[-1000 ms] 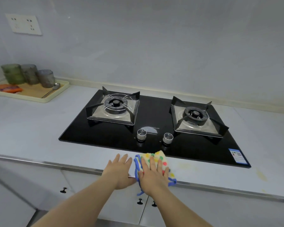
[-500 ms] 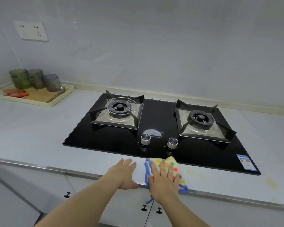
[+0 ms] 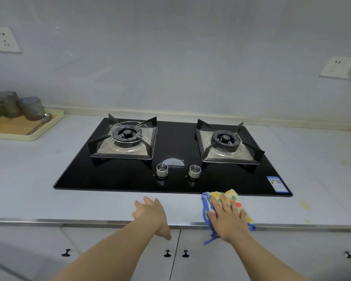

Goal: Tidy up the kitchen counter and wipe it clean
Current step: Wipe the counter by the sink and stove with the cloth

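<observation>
A yellow cloth (image 3: 234, 196) with coloured dots and a blue border lies on the pale counter (image 3: 39, 175), at its front edge just before the black gas hob (image 3: 174, 155). My right hand (image 3: 227, 218) presses flat on the cloth, fingers spread. My left hand (image 3: 152, 213) rests on the counter's front edge to the left of the cloth, empty, with fingers extended. A yellowish stain (image 3: 304, 204) marks the counter to the right of the cloth.
A cream tray (image 3: 47, 130) at the back left carries three upturned glasses (image 3: 31, 108), a spoon (image 3: 42, 121) and an orange item. The hob has two burners and two knobs (image 3: 162, 170). Sockets (image 3: 336, 67) sit on the wall. Cabinet doors are below the counter edge.
My right hand has slid the cloth to the right along the counter's front edge, away from my left hand. The view has shifted rightwards.
</observation>
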Motion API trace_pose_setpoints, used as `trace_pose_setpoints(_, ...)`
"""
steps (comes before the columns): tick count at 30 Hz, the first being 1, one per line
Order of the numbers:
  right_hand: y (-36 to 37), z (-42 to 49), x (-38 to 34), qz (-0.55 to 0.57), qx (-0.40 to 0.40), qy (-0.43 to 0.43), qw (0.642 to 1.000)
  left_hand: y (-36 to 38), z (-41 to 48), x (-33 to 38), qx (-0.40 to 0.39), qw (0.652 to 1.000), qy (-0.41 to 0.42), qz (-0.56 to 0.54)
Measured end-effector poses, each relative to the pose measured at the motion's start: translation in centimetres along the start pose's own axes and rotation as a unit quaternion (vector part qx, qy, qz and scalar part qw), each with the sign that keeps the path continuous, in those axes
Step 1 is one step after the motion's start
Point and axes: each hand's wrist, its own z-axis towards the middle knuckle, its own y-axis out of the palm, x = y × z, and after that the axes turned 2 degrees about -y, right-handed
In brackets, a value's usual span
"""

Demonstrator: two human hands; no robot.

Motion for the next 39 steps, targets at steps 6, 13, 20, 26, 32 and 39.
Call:
trace_pose_setpoints(6,1.8,-0.6,-5.2,-0.018,-0.024,-0.114,0.993,0.6,0.1,-0.4,0.035,0.999,0.008,0.010)
trace_pose_setpoints(13,0.2,0.3,1.4,-0.020,0.008,-0.065,0.998,0.9,-0.1,-1.3,0.063,0.997,0.039,0.001)
trace_pose_setpoints(20,2.2,-1.1,-4.3,-0.012,-0.002,-0.117,0.993,0.9,-0.1,-0.4,0.073,0.996,0.038,-0.033)
trace_pose_setpoints(26,0.5,-0.1,2.2,-0.002,0.011,-0.075,0.997,1.4,-1.0,4.8,0.059,0.988,0.136,-0.040)
trace_pose_setpoints(32,0.3,0.0,2.5,0.038,0.011,0.029,0.999,1.2,-0.7,4.4,0.063,0.989,0.132,-0.037)
trace_pose_setpoints(39,1.2,-0.6,1.1,-0.017,0.005,-0.105,0.994,1.2,-0.4,4.7,0.076,0.989,0.127,-0.021)
